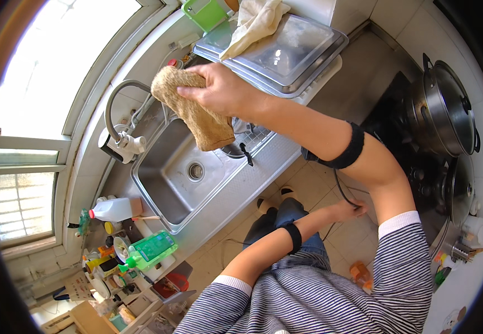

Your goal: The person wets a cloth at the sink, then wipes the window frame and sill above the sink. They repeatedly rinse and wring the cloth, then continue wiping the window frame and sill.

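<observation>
My right hand (216, 89) pinches a folded tan cloth (195, 112) at its upper edge. The cloth hangs above the stainless-steel sink (166, 183), hiding part of its far end. Left of the cloth, a grey curved-neck faucet (120, 108) rises from the sink's back edge. A wire rack (260, 135), partly covered by the cloth and my arm, sits at the sink's right end. My left hand (350, 210) is low over the floor with its fingers curled on a thin black cable (341, 185), which runs up toward my right arm strap.
A lidded metal tray (283, 54) carries a cream cloth (256, 25). Steel pots (442, 108) stand on the black stove (416, 175) at right. A green detergent bottle (154, 250) and white jug (116, 209) crowd the counter's left. An orange bottle (360, 273) is on the floor.
</observation>
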A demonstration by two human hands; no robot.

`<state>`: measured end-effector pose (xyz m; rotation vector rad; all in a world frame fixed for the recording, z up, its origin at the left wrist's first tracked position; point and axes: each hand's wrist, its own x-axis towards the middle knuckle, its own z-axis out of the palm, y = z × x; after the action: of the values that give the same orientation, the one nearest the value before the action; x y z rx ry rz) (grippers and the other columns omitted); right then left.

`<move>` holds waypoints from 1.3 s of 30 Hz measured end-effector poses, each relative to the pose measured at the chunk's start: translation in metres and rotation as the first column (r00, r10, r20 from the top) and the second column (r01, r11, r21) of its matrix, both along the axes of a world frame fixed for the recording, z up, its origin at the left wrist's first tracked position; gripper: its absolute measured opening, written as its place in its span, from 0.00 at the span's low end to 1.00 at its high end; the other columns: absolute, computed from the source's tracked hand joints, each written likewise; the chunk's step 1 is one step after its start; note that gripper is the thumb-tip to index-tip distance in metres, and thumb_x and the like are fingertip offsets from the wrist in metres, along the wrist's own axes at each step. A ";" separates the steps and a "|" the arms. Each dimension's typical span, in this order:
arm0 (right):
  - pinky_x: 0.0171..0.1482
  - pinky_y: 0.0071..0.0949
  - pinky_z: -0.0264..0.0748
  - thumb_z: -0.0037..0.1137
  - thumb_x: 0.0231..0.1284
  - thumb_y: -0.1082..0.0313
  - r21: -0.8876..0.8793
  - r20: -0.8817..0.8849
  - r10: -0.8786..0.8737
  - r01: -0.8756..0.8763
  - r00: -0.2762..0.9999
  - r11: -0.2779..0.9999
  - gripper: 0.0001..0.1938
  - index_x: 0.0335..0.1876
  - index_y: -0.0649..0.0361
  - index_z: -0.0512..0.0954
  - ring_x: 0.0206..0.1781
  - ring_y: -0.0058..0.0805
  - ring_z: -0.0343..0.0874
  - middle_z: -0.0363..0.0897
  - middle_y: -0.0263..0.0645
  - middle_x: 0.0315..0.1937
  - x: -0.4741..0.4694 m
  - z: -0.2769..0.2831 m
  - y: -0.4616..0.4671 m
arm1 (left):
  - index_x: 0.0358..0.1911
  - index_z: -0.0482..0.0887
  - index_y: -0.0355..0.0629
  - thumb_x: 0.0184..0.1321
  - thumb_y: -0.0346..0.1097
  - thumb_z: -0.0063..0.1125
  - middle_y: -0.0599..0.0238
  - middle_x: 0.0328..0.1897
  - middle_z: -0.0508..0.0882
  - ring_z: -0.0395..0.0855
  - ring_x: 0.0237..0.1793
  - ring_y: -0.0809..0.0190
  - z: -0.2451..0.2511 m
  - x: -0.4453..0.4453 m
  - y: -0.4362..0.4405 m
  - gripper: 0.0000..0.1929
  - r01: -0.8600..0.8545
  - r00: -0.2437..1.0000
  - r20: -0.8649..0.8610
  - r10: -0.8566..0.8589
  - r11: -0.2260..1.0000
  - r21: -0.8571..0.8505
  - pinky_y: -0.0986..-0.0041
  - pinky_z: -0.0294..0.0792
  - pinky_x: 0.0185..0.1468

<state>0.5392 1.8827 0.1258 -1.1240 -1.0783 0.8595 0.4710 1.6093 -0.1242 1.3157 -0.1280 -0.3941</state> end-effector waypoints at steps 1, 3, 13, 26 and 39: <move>0.44 0.27 0.76 0.55 0.60 0.66 -0.076 -0.059 -0.017 0.013 0.998 0.997 0.15 0.47 0.70 0.77 0.38 0.25 0.81 0.83 0.45 0.35 0.000 -0.007 0.000 | 0.48 0.78 0.45 0.67 0.44 0.46 0.57 0.38 0.82 0.79 0.40 0.55 -0.004 -0.004 0.006 0.15 0.113 0.993 -0.057 -0.102 0.964 0.241 0.67 0.71 0.46; 0.44 0.26 0.76 0.56 0.60 0.67 0.021 -0.100 0.018 -0.016 0.995 1.000 0.14 0.47 0.69 0.77 0.38 0.22 0.80 0.83 0.42 0.36 0.001 -0.017 -0.001 | 0.54 0.78 0.44 0.67 0.41 0.48 0.55 0.49 0.82 0.80 0.48 0.55 -0.013 -0.017 0.023 0.16 0.336 0.942 -0.224 -0.251 0.716 0.612 0.65 0.71 0.51; 0.46 0.21 0.77 0.56 0.62 0.65 -0.074 -0.223 0.080 -0.099 0.971 0.992 0.17 0.53 0.67 0.74 0.40 0.20 0.81 0.82 0.37 0.40 0.002 0.001 -0.007 | 0.62 0.70 0.42 0.67 0.42 0.48 0.55 0.63 0.73 0.68 0.64 0.55 0.097 0.023 0.023 0.22 0.223 0.947 -0.257 -0.195 0.971 0.086 0.69 0.62 0.63; 0.46 0.23 0.76 0.57 0.61 0.63 -0.015 -0.072 -0.015 0.014 0.997 1.000 0.16 0.50 0.64 0.75 0.41 0.22 0.81 0.82 0.38 0.40 0.034 0.071 0.035 | 0.46 0.78 0.43 0.70 0.44 0.45 0.65 0.44 0.82 0.74 0.37 0.70 0.147 0.052 0.198 0.14 -0.524 0.852 -0.251 0.460 0.735 -0.431 0.77 0.66 0.45; 0.44 0.29 0.79 0.59 0.60 0.66 -0.084 -0.238 -0.178 0.162 0.955 0.983 0.13 0.46 0.65 0.76 0.39 0.28 0.82 0.82 0.39 0.39 0.039 0.114 0.176 | 0.54 0.75 0.35 0.68 0.46 0.48 0.68 0.29 0.85 0.68 0.25 0.75 0.245 -0.097 0.410 0.21 -0.267 0.895 -0.224 0.385 0.867 0.420 0.83 0.65 0.33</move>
<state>0.5783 2.0592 0.2394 -1.1131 -0.7442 0.8742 0.3736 2.0198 0.1205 1.6085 0.4521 -0.3290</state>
